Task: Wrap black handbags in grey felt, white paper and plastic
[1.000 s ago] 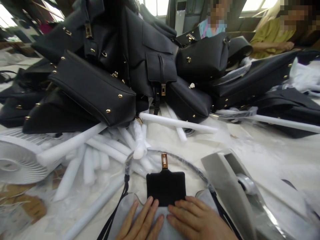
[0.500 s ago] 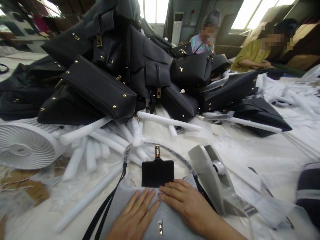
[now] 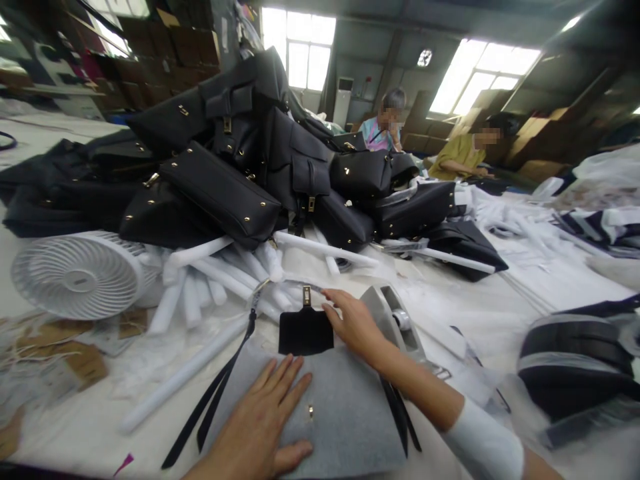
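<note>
A grey handbag (image 3: pixel 350 407) lies in front of me, with a small gold-coloured fitting on its face. Its black flap (image 3: pixel 306 332) is folded back, away from me, and ends in a gold clasp (image 3: pixel 307 295). My left hand (image 3: pixel 265 413) rests flat on the grey face, fingers spread. Beyond the flap's right side my right hand (image 3: pixel 350 320) reaches to the film-wrapped handle (image 3: pixel 314 288), fingers stretched out and apart; whether they touch the handle I cannot tell. Black straps (image 3: pixel 215 400) hang at both sides of the bag.
Black handbags (image 3: pixel 220 193) are piled behind white foam tubes (image 3: pixel 185 380). A white fan (image 3: pixel 80 277) stands left, a grey tape dispenser (image 3: pixel 395 320) right of the bag. Farther right lies a dark striped item (image 3: pixel 575 353). Two people (image 3: pixel 383 130) sit across the table.
My right hand has lifted off the grey face and moved forward to the handle. The left hand stays on the bag. The view has tilted up, showing more of the room.
</note>
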The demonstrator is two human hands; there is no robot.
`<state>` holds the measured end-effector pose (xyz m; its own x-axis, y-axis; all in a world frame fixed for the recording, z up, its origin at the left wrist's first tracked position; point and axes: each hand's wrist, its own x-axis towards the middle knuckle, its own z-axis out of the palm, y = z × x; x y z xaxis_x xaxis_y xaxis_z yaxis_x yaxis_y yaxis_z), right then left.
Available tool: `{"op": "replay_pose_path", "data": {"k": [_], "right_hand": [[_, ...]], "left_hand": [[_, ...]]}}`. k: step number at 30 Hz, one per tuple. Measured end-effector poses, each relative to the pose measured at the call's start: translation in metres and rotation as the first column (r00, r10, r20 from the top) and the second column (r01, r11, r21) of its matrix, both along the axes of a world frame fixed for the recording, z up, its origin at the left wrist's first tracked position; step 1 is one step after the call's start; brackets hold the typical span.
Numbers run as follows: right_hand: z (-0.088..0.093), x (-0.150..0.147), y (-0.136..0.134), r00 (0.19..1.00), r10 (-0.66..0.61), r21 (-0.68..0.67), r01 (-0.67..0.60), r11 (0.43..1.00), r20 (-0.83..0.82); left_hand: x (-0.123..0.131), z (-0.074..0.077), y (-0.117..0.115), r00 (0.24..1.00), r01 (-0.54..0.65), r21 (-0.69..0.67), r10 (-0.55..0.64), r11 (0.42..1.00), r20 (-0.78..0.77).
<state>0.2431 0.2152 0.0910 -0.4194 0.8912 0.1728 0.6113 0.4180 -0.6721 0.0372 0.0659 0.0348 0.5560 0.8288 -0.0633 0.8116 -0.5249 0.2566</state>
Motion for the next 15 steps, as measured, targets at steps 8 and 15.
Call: {"op": "replay_pose_path", "data": {"k": [8, 15], "right_hand": [[-0.004, -0.037, 0.035, 1.0, -0.013, -0.18, 0.009, 0.984, -0.022], [0.026, -0.019, -0.021, 0.99, 0.103, -0.096, -0.112, 0.989, -0.093]], "left_hand": [[0.001, 0.003, 0.001, 0.999, 0.006, 0.034, -0.007, 0.999, 0.052], [0.0, 0.005, 0.002, 0.996, 0.001, 0.071, -0.008, 0.998, 0.092]]}}
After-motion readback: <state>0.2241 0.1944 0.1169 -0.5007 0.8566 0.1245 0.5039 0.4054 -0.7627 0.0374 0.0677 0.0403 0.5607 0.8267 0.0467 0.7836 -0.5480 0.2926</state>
